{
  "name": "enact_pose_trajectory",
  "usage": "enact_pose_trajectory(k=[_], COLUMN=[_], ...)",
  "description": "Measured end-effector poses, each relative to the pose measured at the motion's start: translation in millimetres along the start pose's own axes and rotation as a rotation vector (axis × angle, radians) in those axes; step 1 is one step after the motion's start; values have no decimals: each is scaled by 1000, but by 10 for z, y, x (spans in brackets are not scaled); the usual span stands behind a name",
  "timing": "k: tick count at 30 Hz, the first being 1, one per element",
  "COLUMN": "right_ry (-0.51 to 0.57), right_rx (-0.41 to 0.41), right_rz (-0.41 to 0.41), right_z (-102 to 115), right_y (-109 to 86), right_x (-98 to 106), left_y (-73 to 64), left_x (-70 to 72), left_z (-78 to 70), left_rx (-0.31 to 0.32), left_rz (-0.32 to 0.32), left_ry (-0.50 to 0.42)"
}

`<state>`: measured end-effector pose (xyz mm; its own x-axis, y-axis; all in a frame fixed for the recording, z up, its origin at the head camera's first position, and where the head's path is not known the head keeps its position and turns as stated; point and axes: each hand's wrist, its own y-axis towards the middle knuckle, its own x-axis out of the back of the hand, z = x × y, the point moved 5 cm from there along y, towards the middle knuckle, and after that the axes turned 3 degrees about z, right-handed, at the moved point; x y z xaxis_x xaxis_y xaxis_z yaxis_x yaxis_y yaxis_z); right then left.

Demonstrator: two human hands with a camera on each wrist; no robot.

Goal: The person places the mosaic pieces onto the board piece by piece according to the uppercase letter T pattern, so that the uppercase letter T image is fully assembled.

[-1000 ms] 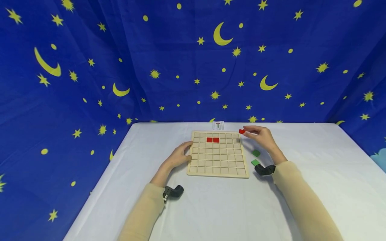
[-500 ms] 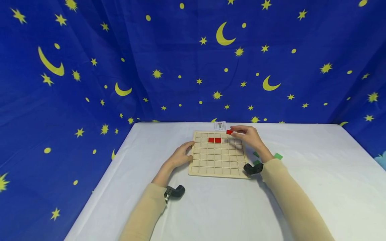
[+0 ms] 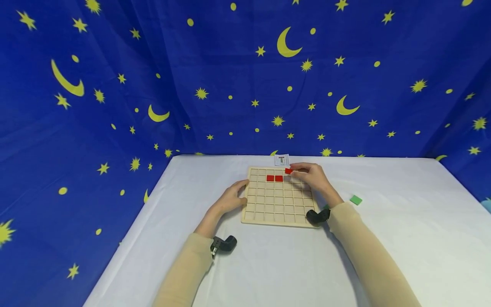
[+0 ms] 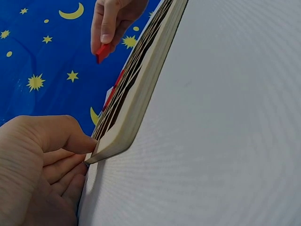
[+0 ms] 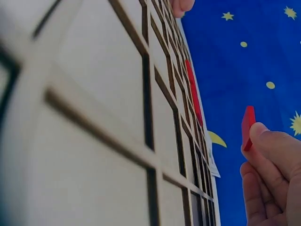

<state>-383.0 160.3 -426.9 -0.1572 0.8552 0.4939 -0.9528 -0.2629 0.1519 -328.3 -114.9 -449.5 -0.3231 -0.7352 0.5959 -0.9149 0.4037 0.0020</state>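
Two red square tiles (image 3: pixel 274 178) lie side by side in the second row from the back of a wooden grid board (image 3: pixel 268 209). My right hand (image 3: pixel 312 175) pinches another red tile (image 5: pixel 247 128) between thumb and fingers. This tile is held up over the back part of the board, a little right of the placed pair. In the left wrist view the held red tile (image 4: pixel 102 52) appears tilted and apart from the board. My left hand (image 3: pixel 230 197) rests at the board's left edge, thumb and fingertips spread apart and touching the frame.
Behind the board lies a small printed card (image 3: pixel 281 160) with a grid pattern. A green tile (image 3: pixel 356 199) lies on the white table (image 3: pixel 276 264) right of the board; more green shows partly under my right wrist. A blue star-patterned cloth (image 3: pixel 230 76) stands behind.
My right hand has moved left and slightly lower with the red tile, from the board's back right corner to near the two placed tiles. The left hand stays at the edge.
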Motion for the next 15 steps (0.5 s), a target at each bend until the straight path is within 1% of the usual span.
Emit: enact_pose_trajectory(k=[3,9,15], right_ry=[0,-39,-62], right_rx=[-3,-26,-30], right_rz=[7,11,23], right_z=[-38,-97,-146], right_y=[6,1,-22], right_x=[-24,-68,-98], left_y=[7,10,4], left_x=[-3,-1,6], left_z=[9,5,-8], left_rx=[-7,-25,-22], left_rz=[-1,-1,2], left_ry=[4,6,9])
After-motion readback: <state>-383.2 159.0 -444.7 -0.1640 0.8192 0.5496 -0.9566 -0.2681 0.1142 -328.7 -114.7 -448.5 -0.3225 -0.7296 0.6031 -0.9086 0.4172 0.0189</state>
